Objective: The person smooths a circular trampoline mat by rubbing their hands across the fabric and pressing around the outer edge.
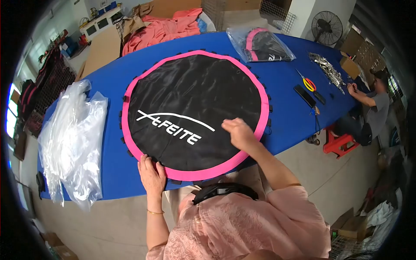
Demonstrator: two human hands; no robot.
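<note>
A round black mat [195, 95] with a pink border and white "FEITE" lettering lies on the blue table, with small black tabs around its edge. My left hand [152, 177] rests on the pink border at the near left, its fingers lying over the edge and the thumb a little apart. Over the right part of the black fabric is my right hand [241, 135], fingers stretched to the left and nothing visible in them. Whether its fingertips touch the fabric I cannot tell.
Clear plastic bags [73, 147] lie left on the blue table [286, 95]. A bagged mat [264, 45] sits at the back. To the right are scissors [308, 84], a phone [304, 95] and metal pieces [328, 70]. A person [376, 104] sits by a red stool [340, 143].
</note>
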